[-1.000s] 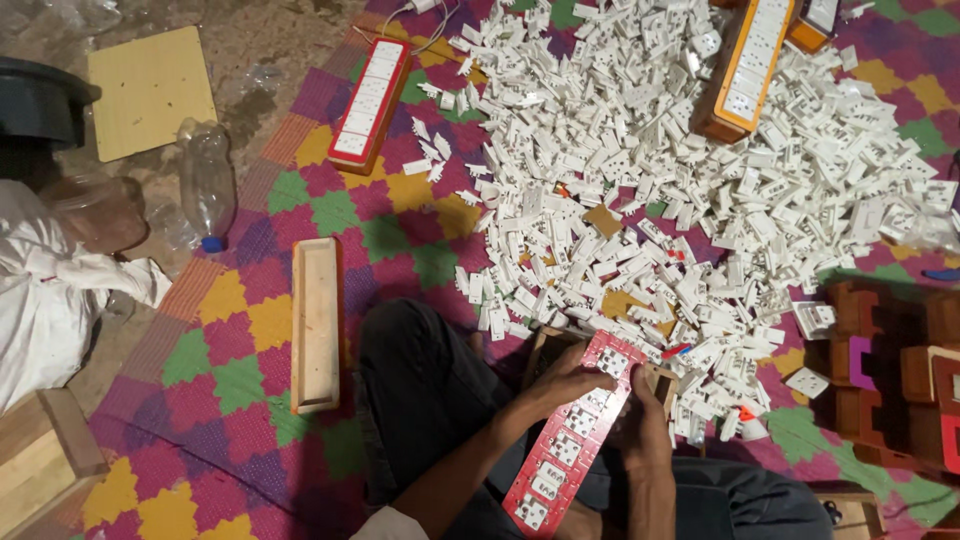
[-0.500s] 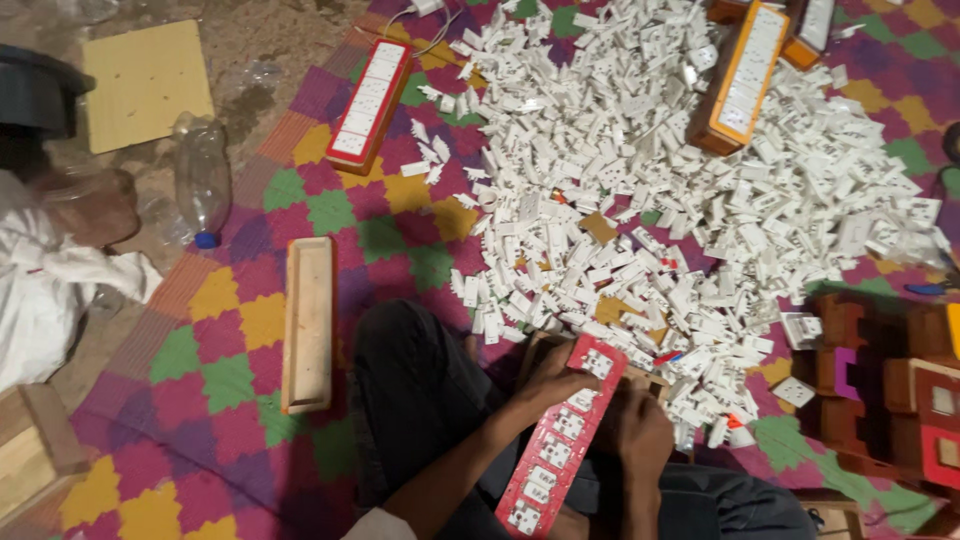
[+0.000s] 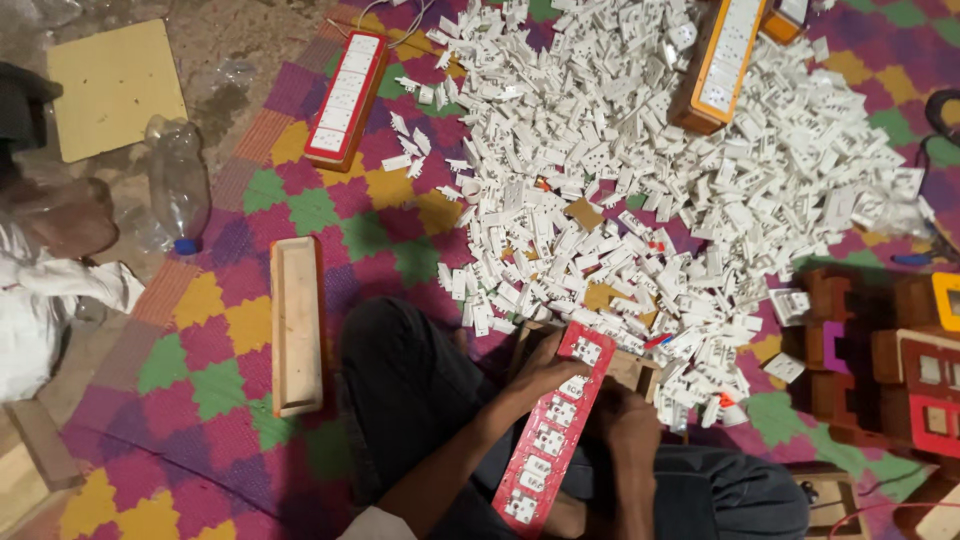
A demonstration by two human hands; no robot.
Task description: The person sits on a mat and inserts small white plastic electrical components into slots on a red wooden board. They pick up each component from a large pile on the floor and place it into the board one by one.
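A long red panel [image 3: 553, 428] with several white socket pieces set in it lies slanted across my lap. My left hand [image 3: 545, 372] grips its upper left edge. On its right side, my right hand [image 3: 628, 420] rests against the panel with the fingers curled; what they hold is hidden. Under the panel's top end sits a small wooden box [image 3: 628, 370]. Just beyond it spreads a big heap of loose white socket pieces [image 3: 650, 190] on the colourful mat.
An empty wooden tray [image 3: 296, 325] lies left of my knee. A red filled panel [image 3: 346, 98] and an orange one [image 3: 722, 62] lie farther off. Stacked wooden frames [image 3: 900, 370] stand at right. A plastic bottle [image 3: 180, 185] and a yellow board [image 3: 115, 85] lie at left.
The view has shifted slightly. Both hands stay on the red panel, with my right hand moved a little along its right edge.
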